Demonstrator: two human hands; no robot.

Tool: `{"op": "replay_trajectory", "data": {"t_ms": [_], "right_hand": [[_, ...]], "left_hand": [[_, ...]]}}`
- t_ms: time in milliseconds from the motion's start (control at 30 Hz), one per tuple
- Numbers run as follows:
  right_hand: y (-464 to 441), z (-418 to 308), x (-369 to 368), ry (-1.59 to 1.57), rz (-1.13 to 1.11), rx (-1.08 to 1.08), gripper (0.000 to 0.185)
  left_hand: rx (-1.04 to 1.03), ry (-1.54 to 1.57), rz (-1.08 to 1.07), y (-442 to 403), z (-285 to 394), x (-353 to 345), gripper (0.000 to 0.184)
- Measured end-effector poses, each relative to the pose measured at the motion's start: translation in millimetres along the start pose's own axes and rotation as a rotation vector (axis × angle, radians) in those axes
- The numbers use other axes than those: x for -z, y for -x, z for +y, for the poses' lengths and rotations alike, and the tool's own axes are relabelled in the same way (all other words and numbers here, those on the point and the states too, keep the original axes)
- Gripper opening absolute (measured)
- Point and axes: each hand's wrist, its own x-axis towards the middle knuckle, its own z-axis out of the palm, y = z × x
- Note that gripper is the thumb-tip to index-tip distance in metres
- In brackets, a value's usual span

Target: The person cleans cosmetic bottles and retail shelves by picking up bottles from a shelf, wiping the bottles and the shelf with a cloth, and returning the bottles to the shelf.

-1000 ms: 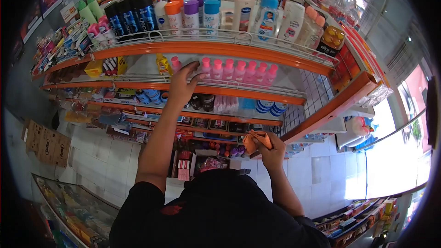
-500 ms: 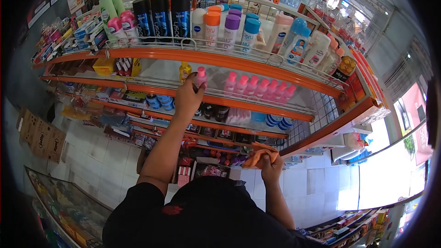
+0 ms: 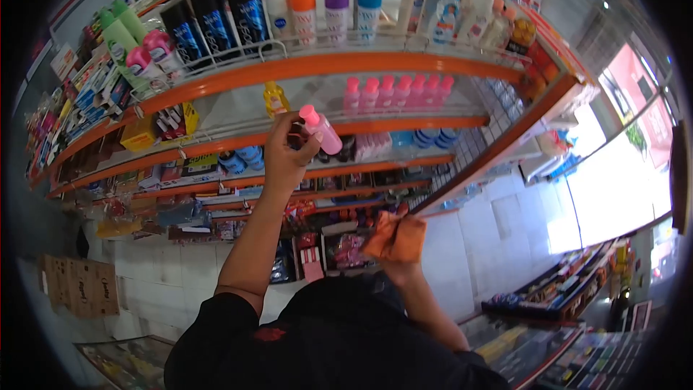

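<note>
My left hand (image 3: pixel 289 150) grips a pink bottle (image 3: pixel 323 132), tilted, in front of the second shelf's orange edge (image 3: pixel 375 128). Behind that hand a yellow bottle (image 3: pixel 275 100) stands on the same shelf. Farther right on it is a row of several pink bottles (image 3: pixel 401 95). Lower down, my right hand (image 3: pixel 401 269) holds an orange cloth (image 3: pixel 398 238), which hides most of its fingers.
Deodorants and lotions fill the top shelf (image 3: pixel 325 63) behind a wire rail. A wire mesh panel (image 3: pixel 498 112) closes the rack's right end. Cardboard boxes (image 3: pixel 81 287) stand on the floor at left. Glass display cases are at the bottom corners.
My left hand has taken hold of the single pink bottle and brought it off the shelf, out past its edge. My right hand has moved lower and left with the cloth. The view has shifted.
</note>
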Motion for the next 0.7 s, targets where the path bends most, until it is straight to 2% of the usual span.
{"op": "replay_trajectory", "data": {"t_ms": [33, 67, 167, 267, 300, 367, 400, 433, 533, 600, 633, 700], "right_hand": [[-4.3, 3.2, 7.2, -0.225, -0.097, -0.055, 0.039], [-7.0, 4.6, 10.1, -0.451, -0.196, -0.103, 0.044], [-1.5, -21.7, -24.8, -0.395, -0.136, -0.1, 0.055], [-18.3, -27.2, -22.2, -0.295, -0.18, -0.082, 0.062], [-19.2, -31.6, -26.2, -0.208, -0.228, -0.052, 0.063], [-24.8, -43.9, -40.4, -0.021, -0.347, 0.006, 0.065], [-32.1, -43.7, -39.9, 0.329, -0.371, 0.146, 0.064], [-40.7, -41.4, -38.0, 0.677, -0.397, 0.291, 0.063], [-30.9, -25.4, -5.6, 0.35, -0.44, -0.032, 0.059], [-28.8, -29.0, -2.8, 0.678, -0.374, -0.134, 0.062], [-30.2, -29.7, 0.2, 0.725, -0.351, -0.127, 0.068], [-33.9, -34.9, 13.2, 0.939, -0.386, -0.074, 0.068]], "left_hand": [[0.183, 0.329, -0.058, 15.7, -2.9, -4.7, 0.046], [0.26, 0.408, -0.088, 30.1, 0.4, -7.8, 0.047], [0.456, 0.626, -0.194, 66.2, 19.3, -10.8, 0.046], [0.528, 0.531, -0.259, 98.5, 17.3, -17.7, 0.044], [0.513, 0.542, -0.299, 108.7, 8.4, -20.4, 0.044], [0.628, 0.49, -0.309, 122.8, 18.8, -28.0, 0.044], [0.677, 0.463, -0.306, 128.1, 23.4, -32.8, 0.044], [0.634, 0.469, -0.289, 137.4, 17.3, -39.1, 0.044], [0.638, 0.173, -0.258, 149.2, 23.4, -43.0, 0.04], [0.606, 0.215, -0.245, 161.9, 12.5, -44.7, 0.037], [0.59, 0.235, -0.241, 169.4, 6.6, -45.2, 0.036], [0.574, 0.171, -0.26, 179.6, 2.1, -50.9, 0.035]]}}
